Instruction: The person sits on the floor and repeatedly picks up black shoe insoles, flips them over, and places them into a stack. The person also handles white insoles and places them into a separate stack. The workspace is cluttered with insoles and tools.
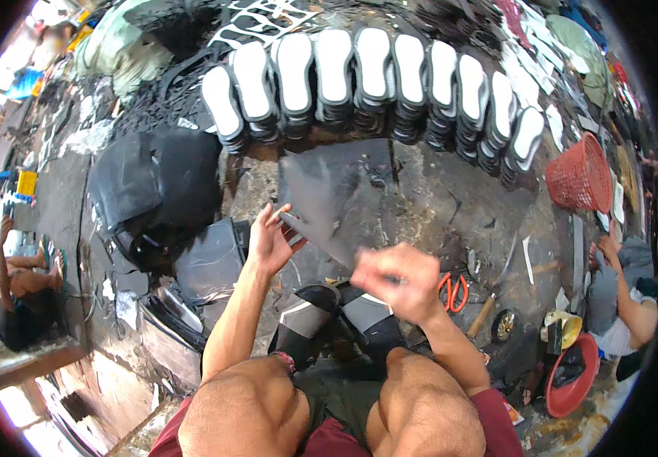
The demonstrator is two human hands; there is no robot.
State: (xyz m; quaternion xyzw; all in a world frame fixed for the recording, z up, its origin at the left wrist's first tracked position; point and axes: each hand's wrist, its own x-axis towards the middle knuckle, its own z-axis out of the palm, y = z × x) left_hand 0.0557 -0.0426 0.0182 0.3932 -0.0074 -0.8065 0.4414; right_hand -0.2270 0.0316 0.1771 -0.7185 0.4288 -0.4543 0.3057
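Observation:
My left hand (269,242) is raised over the floor, its fingertips pinching the edge of a thin dark grey sheet (315,236). The sheet slants down towards my right hand (403,280), which is closed at its other end and smeared by motion. Part of the sheet is blurred, so its full outline does not show. Beneath it, a flat black board (374,171) lies on the floor. Beyond the board, stacks of shoe soles (333,68) with white tops and black edges stand in a curved row.
A black plastic-covered bundle (154,190) sits at left, with dark flat sheets (208,263) beside it. Orange-handled scissors (454,293), a hammer (482,316) and a round tin (505,325) lie at right. Farther right are a red basket (578,174), a red basin (581,381) and another person (626,289).

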